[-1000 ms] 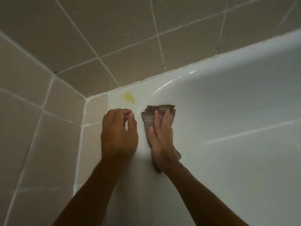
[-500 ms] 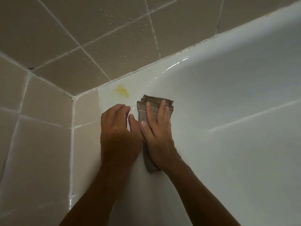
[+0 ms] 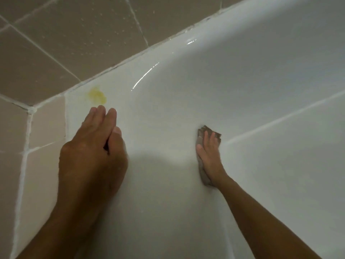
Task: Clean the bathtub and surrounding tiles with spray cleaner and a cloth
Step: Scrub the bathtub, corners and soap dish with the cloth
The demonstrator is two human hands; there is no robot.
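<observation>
**Cloth pressed flat on the tub wall**

We are resting our left hand (image 3: pixel 93 152), fingers straight and holding nothing, on the bathtub (image 3: pixel 242 90) below a yellow stain (image 3: pixel 97 95). At three o'clock, our right hand (image 3: pixel 209 156) is pressing the cloth (image 3: pixel 202 171) flat, straight-fingered, its long axis pointing twelve o'clock.

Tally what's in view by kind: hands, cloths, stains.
Hands: 2, left hand and right hand
Folded brown cloths: 1, under the right hand
Yellow stains on the white bathtub: 1
Total: 4
</observation>
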